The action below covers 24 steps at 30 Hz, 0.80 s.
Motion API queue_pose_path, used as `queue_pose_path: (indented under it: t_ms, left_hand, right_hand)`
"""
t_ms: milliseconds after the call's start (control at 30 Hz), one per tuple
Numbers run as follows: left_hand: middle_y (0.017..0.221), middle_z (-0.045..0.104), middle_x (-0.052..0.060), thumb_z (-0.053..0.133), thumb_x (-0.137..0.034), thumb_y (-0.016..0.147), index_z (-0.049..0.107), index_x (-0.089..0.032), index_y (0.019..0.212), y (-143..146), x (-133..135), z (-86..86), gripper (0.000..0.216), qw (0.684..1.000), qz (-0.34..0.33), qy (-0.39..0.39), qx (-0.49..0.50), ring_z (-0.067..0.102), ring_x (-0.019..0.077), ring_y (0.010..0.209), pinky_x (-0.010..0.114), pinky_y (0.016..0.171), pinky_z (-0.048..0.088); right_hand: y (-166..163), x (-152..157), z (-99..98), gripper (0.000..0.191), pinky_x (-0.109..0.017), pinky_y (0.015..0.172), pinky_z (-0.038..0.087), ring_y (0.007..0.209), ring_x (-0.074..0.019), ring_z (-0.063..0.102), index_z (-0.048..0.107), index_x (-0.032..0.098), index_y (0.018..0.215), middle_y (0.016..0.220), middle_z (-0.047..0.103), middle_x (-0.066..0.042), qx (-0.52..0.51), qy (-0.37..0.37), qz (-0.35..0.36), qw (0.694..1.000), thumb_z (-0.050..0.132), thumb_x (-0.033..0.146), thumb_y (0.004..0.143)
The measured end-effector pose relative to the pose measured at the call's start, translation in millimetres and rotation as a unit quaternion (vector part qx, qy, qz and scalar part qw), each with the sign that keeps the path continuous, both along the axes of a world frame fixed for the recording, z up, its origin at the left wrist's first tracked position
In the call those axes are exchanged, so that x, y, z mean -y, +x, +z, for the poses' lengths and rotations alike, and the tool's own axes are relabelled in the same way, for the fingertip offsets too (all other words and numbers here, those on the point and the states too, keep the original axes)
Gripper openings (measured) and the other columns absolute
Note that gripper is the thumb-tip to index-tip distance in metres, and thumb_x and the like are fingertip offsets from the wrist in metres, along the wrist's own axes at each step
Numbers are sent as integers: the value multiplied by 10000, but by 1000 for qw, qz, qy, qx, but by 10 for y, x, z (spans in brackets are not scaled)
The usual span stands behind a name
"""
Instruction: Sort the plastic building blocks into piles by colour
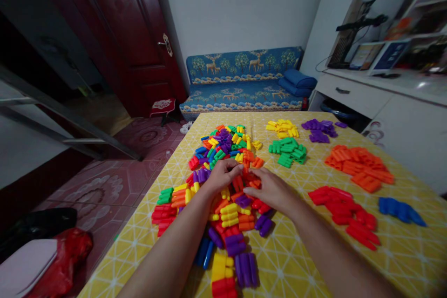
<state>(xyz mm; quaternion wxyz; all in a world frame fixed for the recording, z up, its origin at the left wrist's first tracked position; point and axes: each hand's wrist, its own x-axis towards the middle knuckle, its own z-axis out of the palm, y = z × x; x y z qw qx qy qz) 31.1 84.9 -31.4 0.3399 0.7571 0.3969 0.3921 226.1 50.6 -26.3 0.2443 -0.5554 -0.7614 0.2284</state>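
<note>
A mixed heap of plastic building blocks in several colours, shaped like joined tubes, spreads over the table's middle and left. My left hand reaches into it, palm down, fingers curled at an orange block; its fingertips are partly hidden. Just to the right, my right hand has thumb and fingers around orange blocks in the heap. The two hands nearly meet there. Nearest to my right forearm are red blocks in their own group.
Separate groups hold yellow blocks, green blocks, purple blocks, orange blocks and blue blocks. The table has a yellow patterned cloth. Beyond stand a blue sofa and a white cabinet.
</note>
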Motion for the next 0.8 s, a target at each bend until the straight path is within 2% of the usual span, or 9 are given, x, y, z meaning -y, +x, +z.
queue_pose_path:
  t_ms: [67, 133, 233, 300, 467, 633, 800]
  left_hand:
    - [698, 649, 52, 535, -443, 913, 660, -123, 651, 6, 7, 16, 432, 1000, 11, 3, 0, 593, 144, 669, 237, 645, 450]
    - [735, 667, 57, 569, -433, 894, 697, -119, 742, 14, 13, 23, 371, 1000, 30, 8, -3, 605, 153, 701, 238, 652, 453]
    - [864, 712, 77, 599, -420, 879, 726, -126, 933, 17, 14, 19, 325, 999, 39, 4, -6, 643, 180, 797, 249, 699, 478]
    - [956, 726, 91, 614, -431, 871, 728, -138, 1014, 14, 17, 16, 346, 1000, 24, 1, -14, 659, 198, 859, 263, 741, 495]
    - [1135, 711, 107, 703, -442, 809, 689, -166, 1177, -1, 31, 31, 461, 999, -28, 16, -44, 659, 238, 992, 298, 840, 508]
    - [1091, 727, 111, 696, -377, 820, 701, -155, 1139, 1, 22, -4, 389, 999, -31, 2, -7, 677, 237, 967, 313, 841, 526]
    - [962, 751, 108, 649, -274, 830, 728, -127, 1031, 17, 18, -46, 261, 999, -2, -34, 26, 701, 216, 850, 297, 761, 548]
  right_hand:
    - [-89, -11, -78, 433, -328, 759, 493, 918, -248, 661, 690, 242, 1063, 1060, 693, -74, -31, -17, -9, 999, 753, 411, 669]
    - [-121, -35, -181, 349, -318, 740, 497, 880, -227, 665, 677, 246, 1007, 1004, 703, -47, -118, -45, -30, 992, 713, 372, 684]
    - [-119, -83, -298, 275, -311, 758, 515, 865, -208, 668, 629, 222, 918, 923, 705, -33, -311, -82, -54, 945, 674, 329, 669]
    - [-110, -97, -314, 292, -309, 766, 524, 872, -208, 669, 602, 212, 897, 911, 704, -40, -395, -102, -59, 911, 693, 338, 650]
    - [-119, -63, -261, 390, -298, 794, 533, 914, -205, 673, 599, 198, 964, 961, 706, -56, -470, -119, -33, 874, 753, 389, 661]
    - [-137, -69, -320, 431, -321, 846, 523, 955, -204, 664, 592, 191, 1075, 1036, 698, -65, -464, -107, -11, 879, 729, 405, 726]
    - [-147, -62, -362, 290, -274, 679, 500, 749, -168, 624, 629, 181, 908, 827, 669, -16, -391, -50, -14, 919, 717, 403, 743]
